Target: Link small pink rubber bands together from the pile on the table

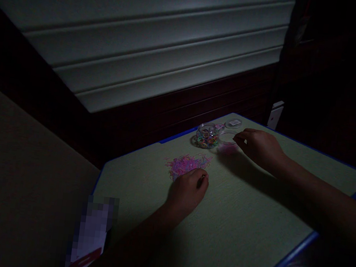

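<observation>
A loose heap of thin pink, purple and pale blue elastic bands [184, 165] lies on the light tabletop [228, 225]. My left hand [188, 190] rests at the near edge of this heap, fingers curled in; whatever is inside them is hidden. Farther right, my right hand [260, 148] has its fingertips pinched together at the rim of a clear round container [228, 138] with pink contents low in it. Anything in that pinch is too small to make out. A clear jar [207, 137] of mixed coloured rings or bands stands just left of the container.
A clear round lid [233, 123] with a white label lies near the far corner. A blue edge strip [293, 253] borders the table. Behind is a pale slatted panel [176, 34]. A white box [276, 114] stands beyond the table, and a partly blurred card [89, 239] is at lower left.
</observation>
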Tool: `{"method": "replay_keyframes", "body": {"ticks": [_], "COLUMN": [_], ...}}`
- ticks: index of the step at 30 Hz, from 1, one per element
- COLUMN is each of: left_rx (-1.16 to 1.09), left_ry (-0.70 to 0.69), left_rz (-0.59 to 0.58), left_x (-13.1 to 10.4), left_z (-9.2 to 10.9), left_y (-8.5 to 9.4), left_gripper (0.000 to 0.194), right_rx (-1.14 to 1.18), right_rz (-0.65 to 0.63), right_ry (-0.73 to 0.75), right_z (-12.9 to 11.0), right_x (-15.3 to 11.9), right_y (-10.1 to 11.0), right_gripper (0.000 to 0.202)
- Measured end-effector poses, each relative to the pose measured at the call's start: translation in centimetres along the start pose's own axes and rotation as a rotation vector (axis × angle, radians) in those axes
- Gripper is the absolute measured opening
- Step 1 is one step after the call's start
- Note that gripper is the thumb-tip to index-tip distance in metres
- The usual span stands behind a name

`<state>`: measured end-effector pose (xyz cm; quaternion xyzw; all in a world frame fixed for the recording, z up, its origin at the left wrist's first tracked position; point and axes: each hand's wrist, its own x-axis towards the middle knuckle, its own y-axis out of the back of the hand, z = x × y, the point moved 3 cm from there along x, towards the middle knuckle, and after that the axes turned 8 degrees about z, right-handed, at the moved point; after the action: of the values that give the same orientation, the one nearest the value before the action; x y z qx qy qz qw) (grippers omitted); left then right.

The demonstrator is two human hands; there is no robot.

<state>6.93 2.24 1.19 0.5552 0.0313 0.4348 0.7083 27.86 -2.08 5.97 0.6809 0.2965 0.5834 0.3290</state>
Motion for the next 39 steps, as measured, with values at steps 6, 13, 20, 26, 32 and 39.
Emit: {"method": "replay_keyframes", "body": {"ticks": [6,13,20,26,32,39], "left_rx": [0.000,0.006,-0.002,-0.004,-0.005,0.005], "left_ry": [-0.001,0.001,-0.010,-0.020,-0.015,-0.009], "left_rz": [-0.001,-0.006,0.000,-0.006,0.001,-0.005], "left_x": [0.0,0.1,0.2,0.1,0.1,0.1], "left_z": [0.1,0.3,0.3,0.3,0.2,0.3], "left_y": [0.1,0.1,0.1,0.1,0.1,0.1], "left_gripper": [0.014,0.014,0.013,0.013,0.014,0.015], "right_rx": [0.069,0.183,0.290,0.213,0.116,0.090], "right_rz": [0.057,0.017,-0.087,-0.198,-0.228,-0.250], "right_ry": [0.039,0.129,0.209,0.231,0.175,0.201], "right_z": [-1.0,-2.2,-3.5,-4.4,-4.7,-4.8], "right_x": [-0.1,-0.6,-1.2,-1.5,-1.4,-1.4], "right_y": [0.5,-0.2,-2.0,-3.7,-4.5,-5.1], "right_gripper": [0.025,0.025,0.023,0.026,0.032,0.036]}}
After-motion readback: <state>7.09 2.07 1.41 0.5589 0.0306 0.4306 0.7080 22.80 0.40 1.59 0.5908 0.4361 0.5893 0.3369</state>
